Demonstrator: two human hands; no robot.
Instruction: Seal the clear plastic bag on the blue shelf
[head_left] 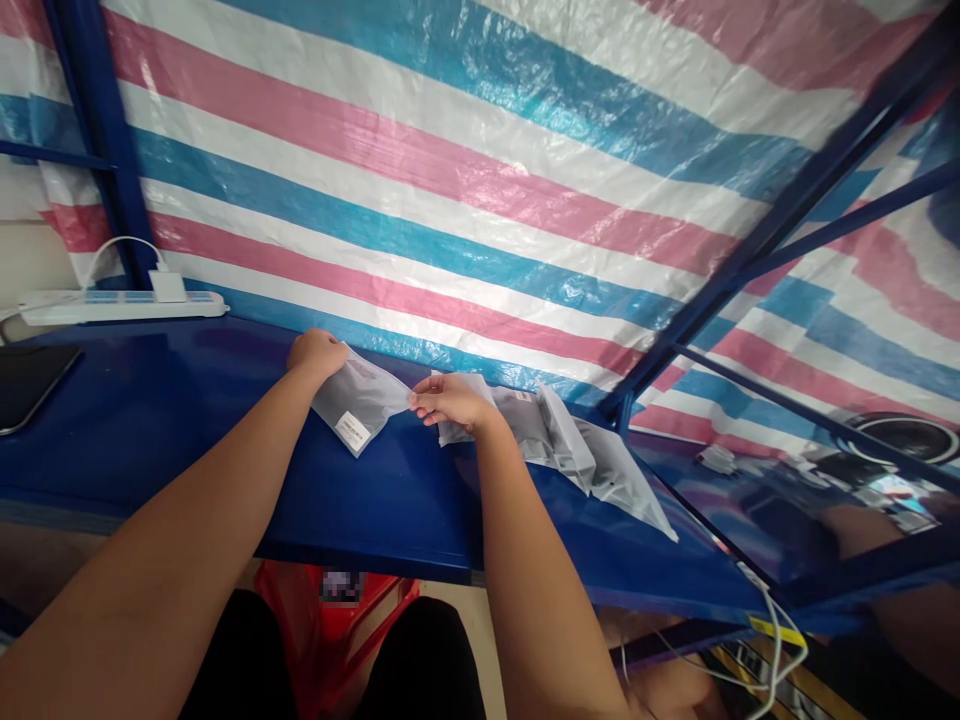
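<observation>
A flat translucent plastic pouch (361, 402) with a white label lies tilted on the blue shelf (187, 420), stretched between both hands. My left hand (316, 353) is closed on its far left end. My right hand (450, 402) pinches its right edge with fingers together. Several more pale pouches (577, 455) lie in a loose row just right of my right hand, reaching toward the shelf's corner.
A white power strip (120, 305) with a plugged charger sits at the back left. A dark tablet (30, 385) lies at the far left. A striped tarp (487, 170) forms the back wall. Blue frame posts (750, 240) rise on the right. Below the shelf is a red object (330, 620).
</observation>
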